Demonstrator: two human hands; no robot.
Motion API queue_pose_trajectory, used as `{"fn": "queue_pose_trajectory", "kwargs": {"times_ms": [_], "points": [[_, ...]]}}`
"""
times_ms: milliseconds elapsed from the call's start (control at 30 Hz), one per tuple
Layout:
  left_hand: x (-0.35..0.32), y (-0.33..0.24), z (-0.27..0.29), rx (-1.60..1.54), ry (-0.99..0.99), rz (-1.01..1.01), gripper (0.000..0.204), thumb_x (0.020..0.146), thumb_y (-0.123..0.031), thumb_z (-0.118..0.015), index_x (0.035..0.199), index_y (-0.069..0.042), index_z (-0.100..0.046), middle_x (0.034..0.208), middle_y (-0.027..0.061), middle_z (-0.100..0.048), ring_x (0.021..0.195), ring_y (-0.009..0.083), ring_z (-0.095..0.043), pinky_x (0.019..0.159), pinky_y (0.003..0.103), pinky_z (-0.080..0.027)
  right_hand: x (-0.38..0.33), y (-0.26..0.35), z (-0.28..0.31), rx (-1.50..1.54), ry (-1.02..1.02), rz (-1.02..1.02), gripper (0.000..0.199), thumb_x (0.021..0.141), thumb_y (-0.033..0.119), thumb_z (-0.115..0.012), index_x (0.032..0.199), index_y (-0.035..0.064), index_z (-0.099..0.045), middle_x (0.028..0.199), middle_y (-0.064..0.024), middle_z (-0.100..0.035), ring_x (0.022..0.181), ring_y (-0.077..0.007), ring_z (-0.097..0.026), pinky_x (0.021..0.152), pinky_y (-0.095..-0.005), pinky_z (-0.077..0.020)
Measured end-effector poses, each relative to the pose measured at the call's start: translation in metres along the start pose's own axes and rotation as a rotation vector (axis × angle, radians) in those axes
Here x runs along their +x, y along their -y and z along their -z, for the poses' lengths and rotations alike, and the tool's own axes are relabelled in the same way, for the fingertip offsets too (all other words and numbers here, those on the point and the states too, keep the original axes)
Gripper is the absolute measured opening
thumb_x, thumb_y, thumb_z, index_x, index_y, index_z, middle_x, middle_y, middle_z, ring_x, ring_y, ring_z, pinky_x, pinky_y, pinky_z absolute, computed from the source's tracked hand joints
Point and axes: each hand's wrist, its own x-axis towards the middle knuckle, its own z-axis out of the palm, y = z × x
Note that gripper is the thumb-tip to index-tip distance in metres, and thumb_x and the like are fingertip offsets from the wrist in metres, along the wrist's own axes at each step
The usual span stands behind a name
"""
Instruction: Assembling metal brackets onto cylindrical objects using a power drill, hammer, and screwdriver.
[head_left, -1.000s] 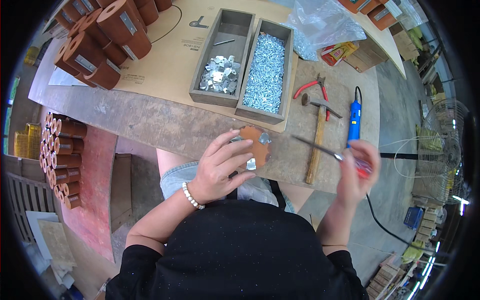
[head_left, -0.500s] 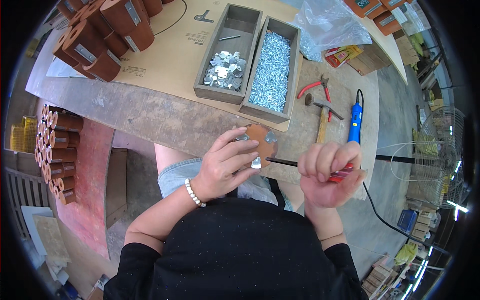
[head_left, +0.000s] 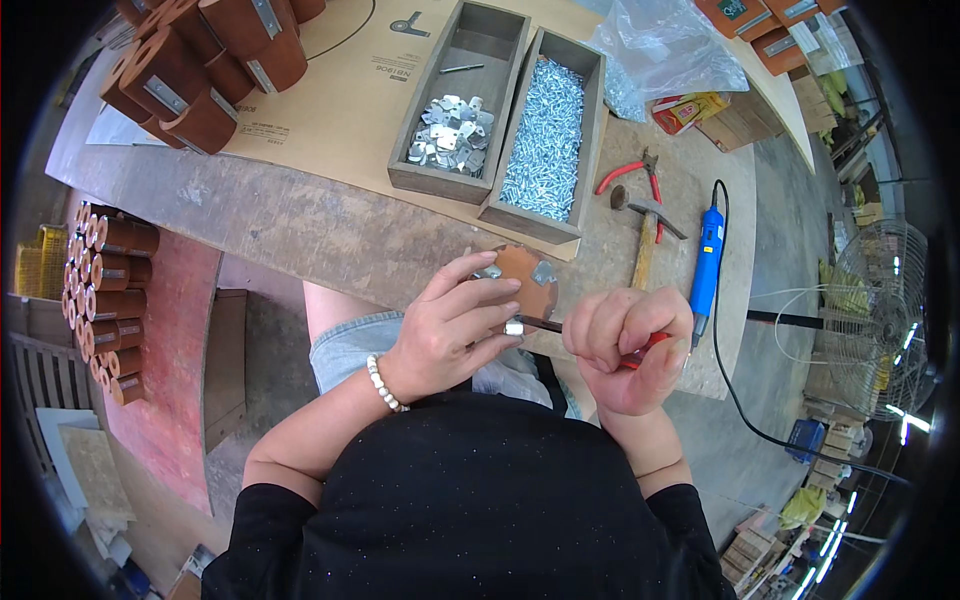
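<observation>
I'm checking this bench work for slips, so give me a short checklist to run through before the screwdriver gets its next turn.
1. Round brown wooden piece gripped by the left hand: ok.
2. Red-handled screwdriver held firmly in the right hand: ok.
3. Screwdriver tip seated in the screw at the small metal bracket: cannot tell, too small.
4. Left fingertips away from the tip: not ok, they sit right beside it.
5. Spare screws at hand in the grey wooden tray: ok.
</observation>
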Motion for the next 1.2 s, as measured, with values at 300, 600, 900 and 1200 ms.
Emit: {"fn": "queue_pose_trajectory", "kwargs": {"times_ms": [300, 600, 900, 1200], "points": [[0.001, 0.000, 0.002, -0.010, 0.012, 0.021, 0.035, 0.060, -0.010, -0.078, 0.091, -0.003, -0.064, 0.107, 0.0095, -0.062, 0.113, 0.0345, -0.049, 0.089, 0.041, -0.045, 0.021, 0.030, -0.004, -0.586, 0.379, -0.061, 0.014, 0.089, 0.012, -0.052, 0.085, -0.0013, -0.050, 0.070, -0.0090, -0.053, 0.062, -0.0148, -0.050, 0.057, -0.0247, -0.0395], [0.003, 0.000, 0.003, 0.012, 0.007, 0.025, 0.041, 0.055, -0.013, -0.079, 0.091, -0.002, -0.063, 0.105, 0.0077, -0.061, 0.111, 0.0315, -0.051, 0.088, 0.038, -0.047, 0.008, 0.013, -0.012, -0.289, 0.147, -0.017, 0.017, 0.089, 0.003, -0.048, 0.104, -0.0031, -0.044, 0.079, -0.0095, -0.054, 0.060, -0.0092, -0.049, 0.054, -0.0241, -0.0419], [0.002, 0.001, 0.001, 0.006, -0.002, 0.027, 0.035, 0.058, -0.015, -0.079, 0.088, -0.002, -0.065, 0.103, 0.0086, -0.063, 0.109, 0.0328, -0.052, 0.088, 0.039, -0.046, 0.022, 0.018, 0.003, -0.031, 0.137, -0.186, 0.009, 0.080, 0.007, -0.055, 0.082, -0.0020, -0.055, 0.065, -0.0099, -0.056, 0.054, -0.0218, -0.054, 0.052, -0.0314, -0.0438], [0.004, -0.002, 0.000, 0.061, -0.018, 0.025, 0.034, 0.057, -0.014, -0.078, 0.087, -0.003, -0.065, 0.101, 0.0083, -0.063, 0.108, 0.0322, -0.052, 0.088, 0.039, -0.047, 0.031, 0.021, 0.000, -0.145, 0.104, -0.253, 0.010, 0.074, 0.007, -0.059, 0.080, 0.0001, -0.055, 0.076, -0.0090, -0.056, 0.067, -0.0185, -0.055, 0.060, -0.0280, -0.0430]]}}
